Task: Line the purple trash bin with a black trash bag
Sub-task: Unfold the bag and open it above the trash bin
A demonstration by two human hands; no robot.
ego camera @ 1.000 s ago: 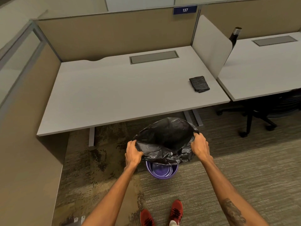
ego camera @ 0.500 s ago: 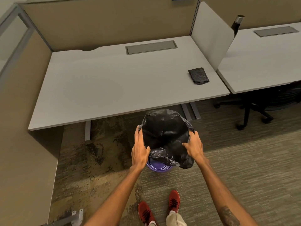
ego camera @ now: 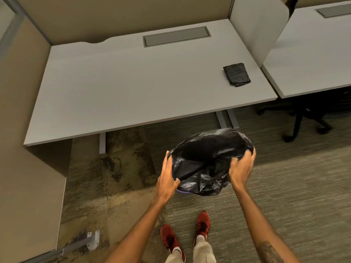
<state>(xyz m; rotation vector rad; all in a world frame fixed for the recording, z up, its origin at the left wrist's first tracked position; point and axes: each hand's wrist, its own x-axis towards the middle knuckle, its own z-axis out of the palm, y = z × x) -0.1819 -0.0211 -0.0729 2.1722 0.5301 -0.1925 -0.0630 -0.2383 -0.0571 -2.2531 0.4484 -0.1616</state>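
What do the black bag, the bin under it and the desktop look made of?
The black trash bag looks like thin plastic film, glossy; it crumples into fine wrinkles and catches highlights. Of the purple bin only a sliver shows below the bag: smooth, probably plastic, not certain. The desk has a pale grey matte top, flat and even, likely laminate; its core is hidden.

Trash bag: draped over the trash bin, which is almost wholly hidden beneath it.
Trash bin: stood on the floor just before the desk.
Left hand, right hand: set at the bag's left and right sides.
Folded bag: laid on the desk near its right edge.
Divider panel: fixed between the desk and the second desk.
Office chair: tucked under the second desk.
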